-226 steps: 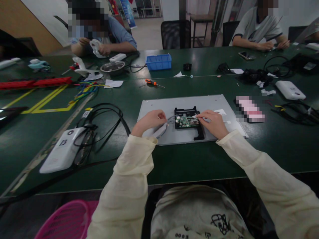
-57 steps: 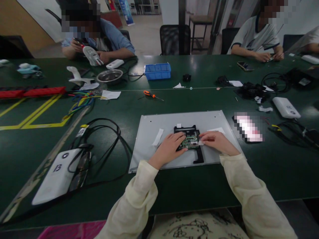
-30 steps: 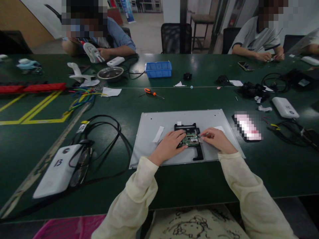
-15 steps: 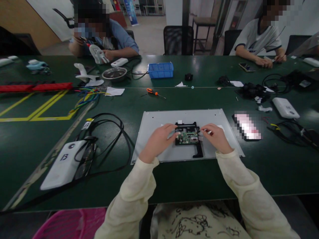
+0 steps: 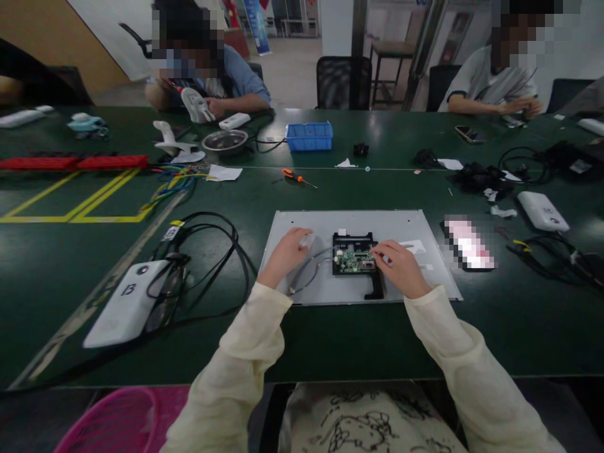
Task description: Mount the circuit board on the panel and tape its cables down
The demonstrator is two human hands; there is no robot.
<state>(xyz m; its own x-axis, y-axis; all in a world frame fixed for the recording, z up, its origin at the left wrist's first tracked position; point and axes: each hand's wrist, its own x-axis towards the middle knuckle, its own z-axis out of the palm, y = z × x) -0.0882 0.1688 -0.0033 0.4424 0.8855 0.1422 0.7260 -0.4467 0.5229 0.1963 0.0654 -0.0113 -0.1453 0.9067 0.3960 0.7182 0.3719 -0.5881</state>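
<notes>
A green circuit board (image 5: 352, 261) sits in a black bracket (image 5: 375, 288) on a light grey flat panel (image 5: 325, 220). My right hand (image 5: 401, 269) is at the board's right edge, its thumb and fingertips pinched together; whatever lies between them is too small to make out. Left of the bracket, my left hand (image 5: 285, 257) hovers over the panel with thumb and fingers apart, close to a small whitish patch. A thin grey cable (image 5: 304, 277) loops across the panel between my left hand and the board.
A phone (image 5: 469, 244) lies right of the panel; a white device marked 13 (image 5: 127, 302) with black cables lies left. Beyond are an orange screwdriver (image 5: 292, 176), a blue basket (image 5: 309, 136) and a metal bowl (image 5: 224, 141). Two people sit across the table.
My left hand has moved left, away from the board, and the grey cable now shows. My right hand has shifted slightly left along the board's edge. The camera view has shifted a little.
</notes>
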